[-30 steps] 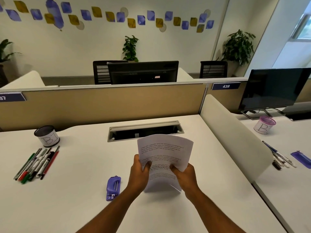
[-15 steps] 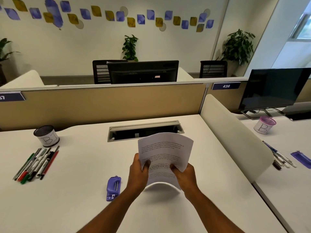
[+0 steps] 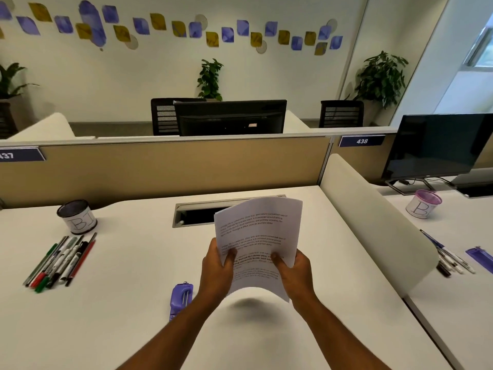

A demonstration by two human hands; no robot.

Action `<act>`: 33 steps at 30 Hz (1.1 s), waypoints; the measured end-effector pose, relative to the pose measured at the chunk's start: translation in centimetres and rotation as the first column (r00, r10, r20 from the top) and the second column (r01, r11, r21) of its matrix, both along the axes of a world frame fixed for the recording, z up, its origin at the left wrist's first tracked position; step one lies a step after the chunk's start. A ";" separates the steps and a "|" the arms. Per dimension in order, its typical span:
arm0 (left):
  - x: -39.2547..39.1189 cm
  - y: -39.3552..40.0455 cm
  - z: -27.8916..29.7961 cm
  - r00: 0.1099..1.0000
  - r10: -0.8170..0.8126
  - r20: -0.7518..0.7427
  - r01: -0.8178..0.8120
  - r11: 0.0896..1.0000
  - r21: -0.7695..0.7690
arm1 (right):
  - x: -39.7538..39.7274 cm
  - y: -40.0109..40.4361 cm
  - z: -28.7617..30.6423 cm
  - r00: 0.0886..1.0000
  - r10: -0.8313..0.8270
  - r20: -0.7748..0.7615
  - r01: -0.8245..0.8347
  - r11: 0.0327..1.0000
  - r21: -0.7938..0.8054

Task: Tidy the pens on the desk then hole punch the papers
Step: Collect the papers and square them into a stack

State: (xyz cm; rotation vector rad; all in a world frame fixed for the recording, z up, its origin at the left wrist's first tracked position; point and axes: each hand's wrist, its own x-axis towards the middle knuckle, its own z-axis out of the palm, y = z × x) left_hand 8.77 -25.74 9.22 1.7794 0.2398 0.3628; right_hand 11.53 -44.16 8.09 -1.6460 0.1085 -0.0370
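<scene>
A small stack of printed papers (image 3: 257, 231) is held upright above the white desk (image 3: 128, 311), its bottom edge curling off the surface. My left hand (image 3: 217, 271) grips its lower left side and my right hand (image 3: 293, 273) grips its lower right side, thumbs on the front. A purple hole punch (image 3: 181, 299) lies on the desk just left of my left wrist. Several pens and markers (image 3: 60, 261) lie side by side at the left, below a black pen cup (image 3: 76, 216) marked "B1".
A recessed cable tray (image 3: 197, 213) sits behind the papers, before the tan partition (image 3: 173, 166). A white divider (image 3: 373, 228) closes the right side. The neighbouring desk holds a monitor (image 3: 440, 145), a pink-rimmed cup (image 3: 424, 204), pens (image 3: 448, 259) and a purple object (image 3: 480, 259).
The papers have risen a little off the desk and their bottom edge now bows upward. Both hands keep the same grip.
</scene>
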 end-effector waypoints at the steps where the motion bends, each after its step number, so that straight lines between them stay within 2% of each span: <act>1: -0.4 -0.2 -0.5 1.000 -0.004 -0.015 0.004 1.000 -0.001 | -0.3 0.1 -0.5 1.000 0.002 -0.013 -0.002 1.000 -0.019; 5: -1.6 -0.7 -2.8 0.991 -0.032 -0.133 0.036 0.999 0.029 | -1.5 -0.1 -3.2 0.995 0.002 -0.103 -0.009 0.997 -0.072; 7: -1.3 -0.6 -2.8 0.989 -0.038 -0.146 0.042 0.999 0.024 | -1.5 -0.3 -3.6 0.991 -0.018 -0.129 0.011 0.998 -0.054; 11: -1.1 0.3 -2.5 0.989 0.084 -0.125 -0.089 0.996 -0.032 | -0.8 -0.5 -2.7 0.979 -0.030 -0.204 0.057 0.990 0.128; 12: -1.2 0.6 -2.7 0.979 0.138 -0.149 -0.151 0.985 -0.080 | -0.6 -0.4 -2.4 0.973 -0.029 -0.228 0.076 0.977 0.199; 14: -1.5 0.7 -3.2 0.940 0.171 -0.296 -0.250 0.934 -0.255 | -0.4 -0.4 -1.7 0.963 0.007 -0.268 0.098 0.921 0.377; 16: -1.5 0.3 -3.7 0.916 0.028 -0.401 -0.256 0.808 -0.530 | -0.6 -0.2 -1.2 0.951 0.089 -0.296 0.082 0.850 0.520; 18: -1.5 -0.4 -3.8 0.937 -0.126 -0.326 -0.165 0.662 -0.731 | -1.0 0.3 -1.1 0.942 0.140 -0.305 0.060 0.823 0.565; 20: -1.4 -0.9 -3.4 0.966 -0.112 -0.233 -0.114 0.625 -0.772 | -1.3 0.6 -1.2 0.935 0.167 -0.312 0.050 0.811 0.583; 21: -1.3 -1.0 -3.2 0.974 -0.075 -0.212 -0.117 0.636 -0.763 | -1.4 0.6 -1.3 0.931 0.186 -0.314 0.039 0.804 0.593; 23: -1.1 -0.5 -2.8 0.976 -0.011 -0.220 -0.143 0.725 -0.674 | -1.5 0.2 -1.3 0.924 0.235 -0.301 0.011 0.772 0.635; 25: -1.2 0.5 -2.6 0.972 0.005 -0.235 -0.134 0.834 -0.536 | -0.8 -1.2 -1.1 0.920 0.252 -0.299 0.039 0.701 0.712; 27: -1.4 1.9 -2.7 0.974 0.005 -0.226 -0.102 0.901 -0.422 | 0.5 -3.5 -0.8 0.929 0.241 -0.280 0.075 0.618 0.783; 28: -1.5 2.5 -2.7 0.976 0.007 -0.219 -0.091 0.923 -0.374 | 1.1 -4.8 -0.6 0.936 0.232 -0.266 0.072 0.612 0.788; 30: -1.6 3.6 -2.6 0.974 0.018 -0.224 -0.083 0.955 -0.283 | 1.9 -7.1 -0.4 0.937 0.219 -0.271 0.034 0.717 0.696; 33: -1.4 3.8 -2.7 0.971 0.052 -0.235 -0.095 0.980 -0.175 | 2.1 -8.4 -0.4 0.925 0.235 -0.297 -0.129 0.933 0.337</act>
